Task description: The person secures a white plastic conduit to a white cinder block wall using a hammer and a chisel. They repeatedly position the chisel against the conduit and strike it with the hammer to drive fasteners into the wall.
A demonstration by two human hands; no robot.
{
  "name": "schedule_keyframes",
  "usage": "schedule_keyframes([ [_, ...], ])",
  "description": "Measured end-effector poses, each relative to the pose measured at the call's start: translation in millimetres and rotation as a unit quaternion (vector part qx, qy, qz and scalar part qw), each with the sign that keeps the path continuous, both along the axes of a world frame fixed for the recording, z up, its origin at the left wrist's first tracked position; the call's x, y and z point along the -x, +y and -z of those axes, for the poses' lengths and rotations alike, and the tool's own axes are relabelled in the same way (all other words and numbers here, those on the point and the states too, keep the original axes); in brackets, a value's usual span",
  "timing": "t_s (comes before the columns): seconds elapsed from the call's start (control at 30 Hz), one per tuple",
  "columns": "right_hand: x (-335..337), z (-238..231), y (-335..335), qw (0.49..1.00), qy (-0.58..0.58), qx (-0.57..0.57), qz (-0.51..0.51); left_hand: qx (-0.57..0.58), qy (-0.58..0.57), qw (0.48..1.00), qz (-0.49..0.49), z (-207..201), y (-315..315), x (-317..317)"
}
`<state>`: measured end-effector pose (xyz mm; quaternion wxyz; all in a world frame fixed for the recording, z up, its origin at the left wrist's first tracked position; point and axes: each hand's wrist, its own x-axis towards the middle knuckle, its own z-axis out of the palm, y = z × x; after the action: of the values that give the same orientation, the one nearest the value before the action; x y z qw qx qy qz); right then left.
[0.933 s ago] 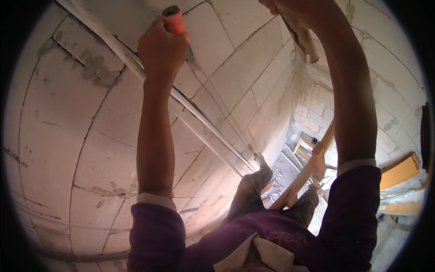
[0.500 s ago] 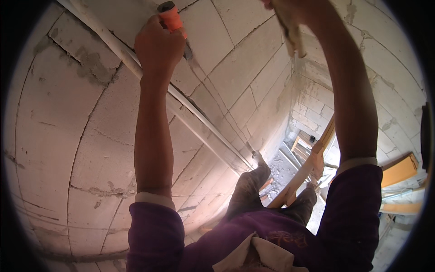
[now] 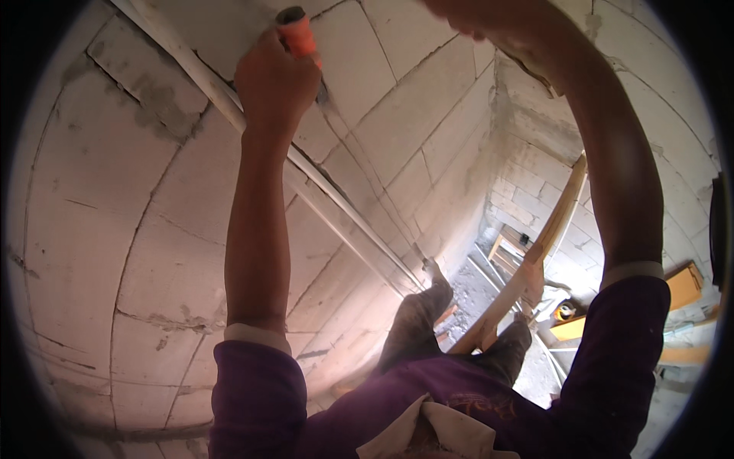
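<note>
My left hand (image 3: 277, 80) is closed around the orange grip of a chisel (image 3: 297, 38). Its dark round end sticks out above my fist, and a bit of its metal shaft shows below, close to the pale block wall (image 3: 397, 99). At the top edge my right hand (image 3: 489, 19), partly cut off, is closed on a wooden handle (image 3: 531, 70), seemingly a hammer's. That handle lies along the underside of my forearm; the tool's head is out of view. White pipes (image 3: 195, 73) run diagonally along the wall beside my left wrist.
Below me, a long wooden beam (image 3: 501, 302) slants up past my legs. Grey rubble (image 3: 474, 289) covers the floor. Yellow-orange boards (image 3: 684, 287) and a small round orange-and-black item (image 3: 564, 311) lie at the right. Another block wall (image 3: 665, 115) stands on the right.
My right forearm has swung right, and the wooden handle has tilted up from hanging down to lying along the forearm. My left hand and the chisel have shifted slightly right.
</note>
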<state>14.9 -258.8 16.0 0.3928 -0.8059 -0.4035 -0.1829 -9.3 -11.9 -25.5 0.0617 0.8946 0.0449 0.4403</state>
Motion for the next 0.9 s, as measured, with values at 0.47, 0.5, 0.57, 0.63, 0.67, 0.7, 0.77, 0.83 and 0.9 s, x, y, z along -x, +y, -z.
schedule_keyframes([
  [0.47, 12.1, -5.3, 1.3, 0.993, 0.056, -0.102, 0.013, 0.022, 0.019, 1.0, -0.004, 2.2, -4.2, 0.4],
  [0.5, 5.0, 5.0, 13.0, 0.996, 0.057, -0.065, 0.016, 0.028, 0.037, 0.999, -0.021, 0.4, -5.2, 3.2],
  [0.57, 10.8, -2.8, 3.8, 0.993, 0.117, -0.014, 0.01, 0.007, -0.002, 1.0, -0.01, 3.6, -0.1, 5.7],
  [0.63, 27.9, -8.3, -8.8, 0.989, 0.149, -0.012, 0.024, -0.006, -0.014, 1.0, 0.027, 12.3, -0.6, 5.3],
  [0.67, 33.3, -10.1, -11.8, 0.986, 0.153, -0.054, 0.044, -0.015, -0.011, 0.998, 0.055, 14.2, -3.8, 4.4],
  [0.7, 38.5, -12.1, -13.8, 0.981, 0.156, -0.092, 0.062, -0.024, -0.009, 0.996, 0.084, 17.1, -6.6, 3.4],
  [0.77, 39.6, -12.9, -14.6, 0.963, 0.168, -0.185, 0.096, -0.018, 0.026, 0.988, 0.152, 34.3, -8.4, 6.0],
  [0.83, 22.7, -1.8, -27.1, 0.949, 0.176, -0.249, 0.077, 0.041, 0.029, 0.974, 0.219, 40.2, -6.5, 12.3],
  [0.9, 37.7, 14.7, -29.2, 0.942, 0.157, -0.284, 0.081, 0.156, 0.004, 0.946, 0.284, 37.5, 2.1, 16.7],
])
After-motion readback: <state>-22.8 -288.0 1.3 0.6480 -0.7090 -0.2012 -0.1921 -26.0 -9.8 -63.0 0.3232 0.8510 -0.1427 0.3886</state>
